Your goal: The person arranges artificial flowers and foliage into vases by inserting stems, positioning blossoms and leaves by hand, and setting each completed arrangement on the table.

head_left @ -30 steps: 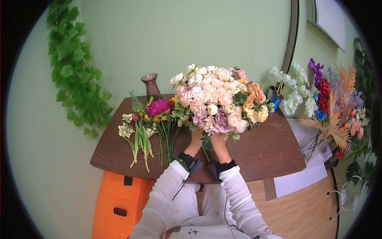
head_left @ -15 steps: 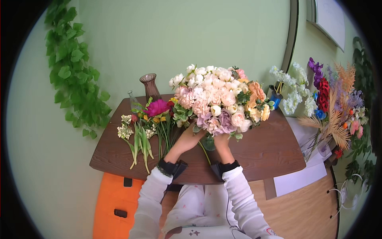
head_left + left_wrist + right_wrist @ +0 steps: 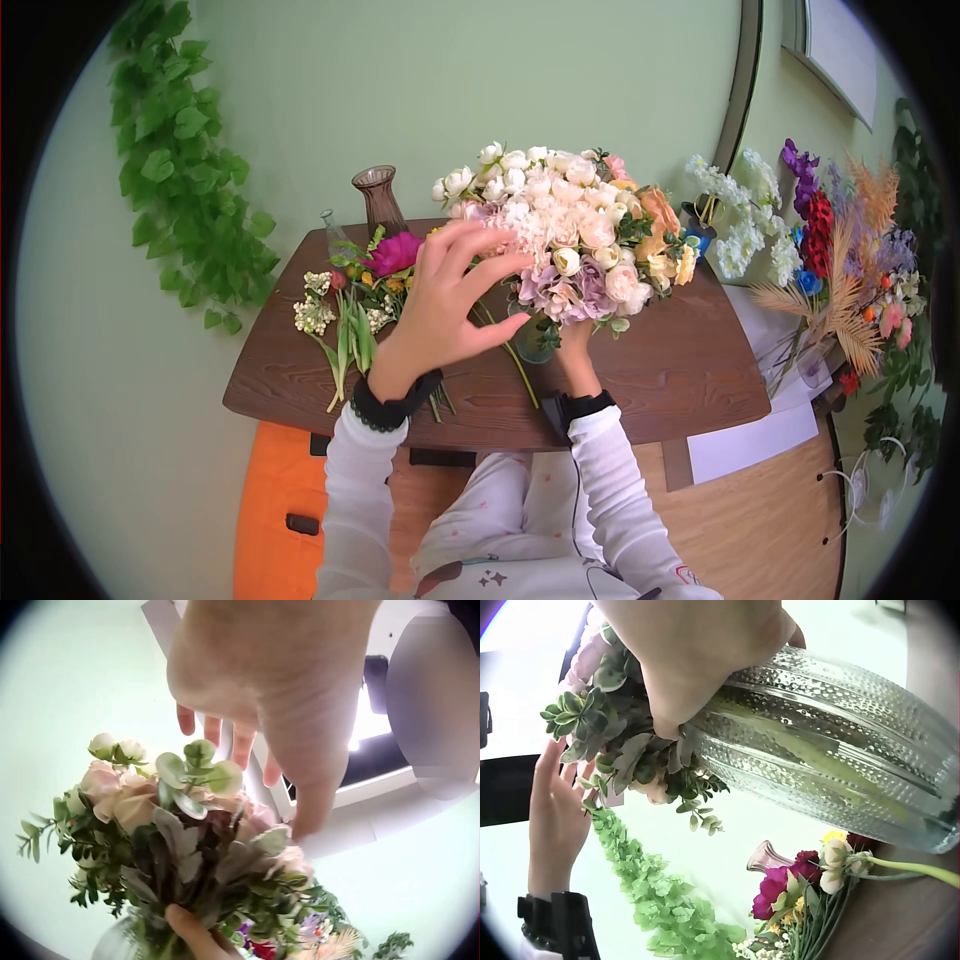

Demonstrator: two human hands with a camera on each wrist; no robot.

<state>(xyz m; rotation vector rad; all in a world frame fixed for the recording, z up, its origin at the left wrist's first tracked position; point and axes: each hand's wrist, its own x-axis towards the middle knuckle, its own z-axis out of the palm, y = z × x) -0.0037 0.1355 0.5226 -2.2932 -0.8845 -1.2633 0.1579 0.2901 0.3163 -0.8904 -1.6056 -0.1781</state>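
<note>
A full bouquet of white, pink, lilac and orange flowers (image 3: 560, 225) stands in a ribbed clear glass vase (image 3: 817, 750) on the brown table. My left hand (image 3: 445, 300) is raised at the bouquet's left side, fingers spread and slightly bent, holding nothing. In the left wrist view that hand (image 3: 270, 697) hangs over the blooms (image 3: 135, 802); whether its fingertips touch them I cannot tell. My right hand (image 3: 577, 355) grips the vase's neck under the flowers, thumb against the leaves in the right wrist view. Flowers hide most of the vase from above.
Left on the table lie a magenta flower (image 3: 393, 254), green-stemmed tulips (image 3: 352, 335) and white berry sprigs (image 3: 314, 317). Behind them stand a purple-tinted vase (image 3: 380, 203) and a small clear bottle (image 3: 334, 230). A single stem (image 3: 522, 375) lies near the front; a blue container (image 3: 699, 240) is at back right.
My left hand has left the underside of the bouquet and risen to its left side, fingers now spread. The right hand stays at the vase. The head view has shifted slightly.
</note>
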